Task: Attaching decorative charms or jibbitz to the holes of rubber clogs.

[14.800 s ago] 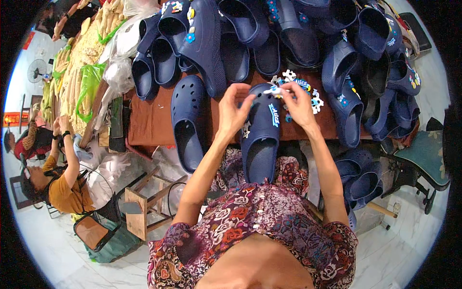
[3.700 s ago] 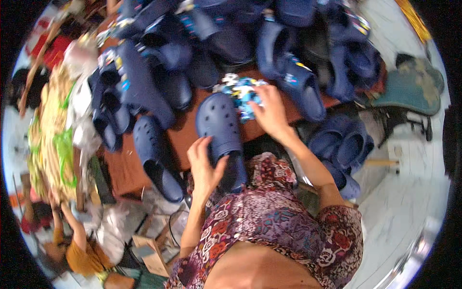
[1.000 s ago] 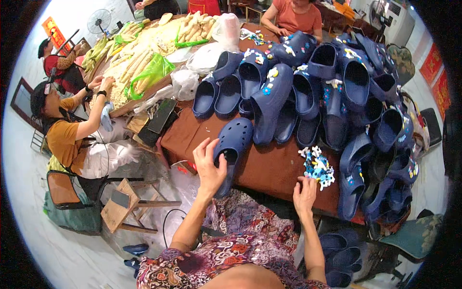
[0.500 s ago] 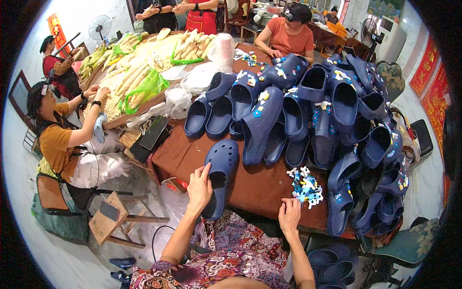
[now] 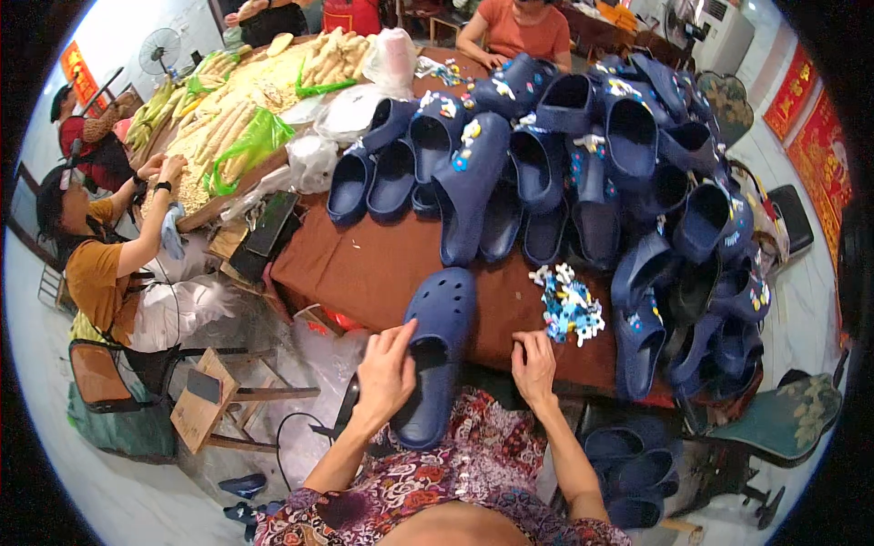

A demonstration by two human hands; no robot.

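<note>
My left hand (image 5: 386, 375) grips a navy foam clog (image 5: 437, 346) by its side, thumb and fingers at the foot opening. The clog stands tilted at the table's front edge, its holed toe pointing away from me and its heel over my lap. No charms show on its toe. My right hand (image 5: 535, 369) rests at the table edge, fingers curled together; whether something small is between them is hidden. Just beyond it lies a pile of small blue, white and yellow shoe charms (image 5: 570, 308). Behind them are many navy clogs (image 5: 472, 196), several with charms on their toes.
More clogs (image 5: 628, 464) lie below the table at right. A brown cloth (image 5: 364, 273) covers the table. Pale cobs and loose kernels (image 5: 205, 164) fill a far-left surface, where a person (image 5: 100, 264) works. Another person (image 5: 514, 36) sits across. A wooden stool (image 5: 205, 409) stands at left.
My left hand has drawn the clog to the right and nearer my body. My right hand has shifted slightly left, away from the charm pile. The whole view has tilted down.
</note>
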